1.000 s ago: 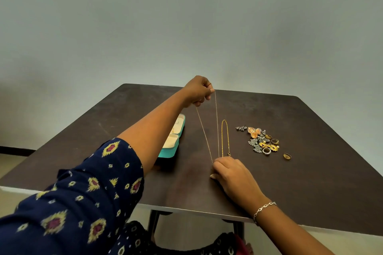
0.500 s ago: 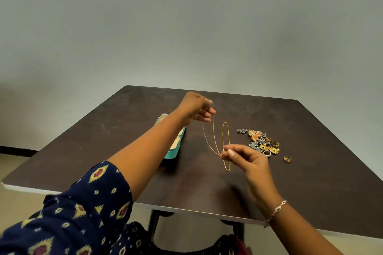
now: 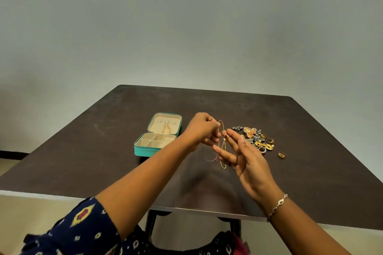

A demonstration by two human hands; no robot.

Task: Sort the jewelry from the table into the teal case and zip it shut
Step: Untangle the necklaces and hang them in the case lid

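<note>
The teal case [image 3: 143, 150] lies open left of centre on the table, its cream compartments showing and a gold piece hanging in its lid [image 3: 165, 125]. My left hand [image 3: 201, 130] pinches a thin fine chain [image 3: 211, 159], which sags in a loop below both hands. My right hand [image 3: 246, 157] is just to the right with straight, spread fingers, and the chain drapes across them. A gold beaded chain [image 3: 223, 166] lies on the table under the hands. A heap of jewelry [image 3: 256, 136] sits to the right, with one gold ring [image 3: 281, 154] apart from it.
The dark table [image 3: 103, 161] has a pale front edge close to me and a plain wall behind it. My patterned sleeve fills the bottom left. A bracelet [image 3: 278, 205] is on my right wrist.
My left hand has come down and the two hands have drawn together. The thin chain, stretched taut a second ago, now hangs slack. My right fingers have opened out.
</note>
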